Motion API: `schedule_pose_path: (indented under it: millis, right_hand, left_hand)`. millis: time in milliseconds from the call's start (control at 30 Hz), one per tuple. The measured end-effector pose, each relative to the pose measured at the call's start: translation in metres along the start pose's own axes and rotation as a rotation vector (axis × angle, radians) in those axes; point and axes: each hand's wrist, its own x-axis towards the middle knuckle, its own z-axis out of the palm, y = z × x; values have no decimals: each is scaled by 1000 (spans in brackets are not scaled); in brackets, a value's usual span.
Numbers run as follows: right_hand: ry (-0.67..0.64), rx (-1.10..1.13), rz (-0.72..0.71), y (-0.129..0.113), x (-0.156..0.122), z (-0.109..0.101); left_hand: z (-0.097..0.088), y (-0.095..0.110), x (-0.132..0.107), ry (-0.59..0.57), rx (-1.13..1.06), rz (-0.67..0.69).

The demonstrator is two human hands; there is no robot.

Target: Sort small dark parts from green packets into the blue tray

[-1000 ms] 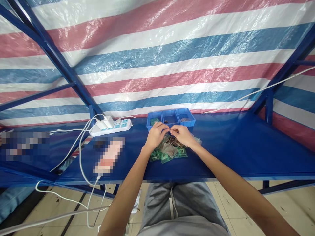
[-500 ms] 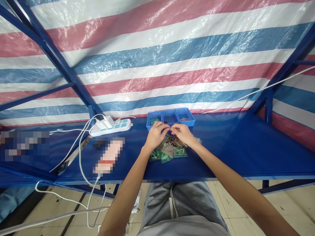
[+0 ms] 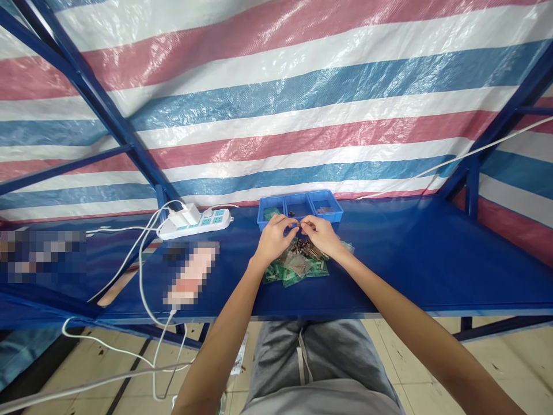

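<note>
My left hand (image 3: 274, 237) and my right hand (image 3: 320, 235) meet fingertip to fingertip above a pile of small clear bags with green and brown parts (image 3: 298, 262) on the blue table (image 3: 410, 259). Both hands pinch something tiny between them, too small to name. Just behind the hands stands a blue tray with three compartments (image 3: 299, 206), holding a few small parts.
A white power strip (image 3: 196, 223) with plugged chargers lies at the back left, its white cables (image 3: 142, 271) trailing over the table's front edge to the floor. A blurred-out object (image 3: 192, 275) lies left of the pile. A striped tarp hangs behind; blue frame bars slant at both sides.
Both hands have edged slightly away from me toward the tray, fingertips staying together. Below the table at the left, something moved under the edge.
</note>
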Motion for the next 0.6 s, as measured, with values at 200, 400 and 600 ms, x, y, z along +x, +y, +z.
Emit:
schedule_pose_path:
  millis: [200,400,600]
  right_hand:
    - [0,-138,-77,-1,-1,2]
    - [-24,-136,-125,-4,-3,3]
    - [-23,-162,-151,-6,-4,2]
  left_hand:
    - [0,1,0,-19,16,14]
    - [-1,0,0,-17,9,-9]
    - [-1,-1,0,-37,-59,-30]
